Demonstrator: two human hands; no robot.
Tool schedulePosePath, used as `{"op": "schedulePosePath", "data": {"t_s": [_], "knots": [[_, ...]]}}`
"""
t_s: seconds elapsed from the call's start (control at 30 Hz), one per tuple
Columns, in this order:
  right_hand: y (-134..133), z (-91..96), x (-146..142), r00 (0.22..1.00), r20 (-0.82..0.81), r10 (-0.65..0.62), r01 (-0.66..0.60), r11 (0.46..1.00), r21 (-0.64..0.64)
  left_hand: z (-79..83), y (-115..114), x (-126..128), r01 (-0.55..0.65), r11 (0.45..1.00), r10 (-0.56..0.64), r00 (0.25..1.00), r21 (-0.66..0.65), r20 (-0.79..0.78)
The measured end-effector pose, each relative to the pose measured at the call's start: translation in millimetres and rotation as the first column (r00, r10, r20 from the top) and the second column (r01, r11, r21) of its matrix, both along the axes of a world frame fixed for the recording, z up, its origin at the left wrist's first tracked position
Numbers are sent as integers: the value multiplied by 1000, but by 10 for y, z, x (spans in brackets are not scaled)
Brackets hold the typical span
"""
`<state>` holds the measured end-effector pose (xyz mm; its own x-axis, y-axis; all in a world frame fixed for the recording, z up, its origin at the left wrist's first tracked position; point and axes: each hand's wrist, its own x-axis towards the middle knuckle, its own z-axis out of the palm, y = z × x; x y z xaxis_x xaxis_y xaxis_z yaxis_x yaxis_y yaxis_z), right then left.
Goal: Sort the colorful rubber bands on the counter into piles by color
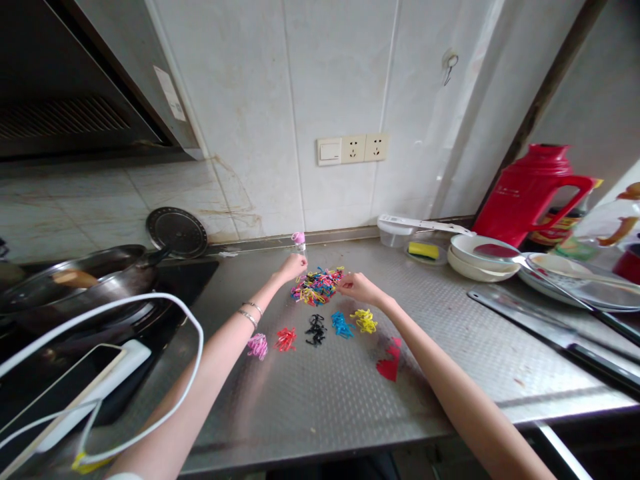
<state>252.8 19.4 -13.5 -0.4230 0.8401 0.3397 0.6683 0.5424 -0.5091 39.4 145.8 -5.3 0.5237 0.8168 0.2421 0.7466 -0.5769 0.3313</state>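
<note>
Nearest to me, a white cable (199,330) made a wide loop over the lower left corner, above a white flat device (107,377) by the stove. Both forearms reached away from me over the metal worktop (450,347).

The mixed pile of coloured bands (317,285) lay between the two hands, at the far end of my reach. The left hand (291,268) rested at the left edge of the pile with its fingers curled in. It was too small in view for me to tell whether it held a band. Two thin bracelets (251,312) sat on that wrist. The right hand (356,288) touched the right edge of the pile with its fingertips drawn together. I could not tell whether a band was pinched there.

Closer to me than the mixed pile, five small sorted heaps lay in a row, apart from each other: pink (258,346), red (285,339), black (315,329), blue (342,325) and yellow (365,321). The yellow heap lay just under the right wrist. A flat red scrap (389,365) lay beside the right forearm.

A little bottle with a pink cap (299,241) stood just behind the left hand. A wok (100,273) sat at the left, and white bowls (475,257) and a red jug (530,193) stood far right.
</note>
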Motion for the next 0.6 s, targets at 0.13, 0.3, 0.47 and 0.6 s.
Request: {"op": "schedulePosePath", "data": {"t_s": [0.13,0.3,0.47,0.6], "knots": [[11,-39,5,997,33,-75,76,997,-30,124,-171,-245,53,999,-51,987,-7,152],[-21,-55,-35,978,116,-172,178,983,-41,277,-548,-745,114,956,-63,980,-270,191],[-106,-55,-215,969,199,-149,155,988,-17,434,-957,-1256,47,891,-1,995,-451,101],[-180,-72,-365,954,273,-122,123,992,16,429,-1228,-1529,-27,851,35,999,-525,6]]}}
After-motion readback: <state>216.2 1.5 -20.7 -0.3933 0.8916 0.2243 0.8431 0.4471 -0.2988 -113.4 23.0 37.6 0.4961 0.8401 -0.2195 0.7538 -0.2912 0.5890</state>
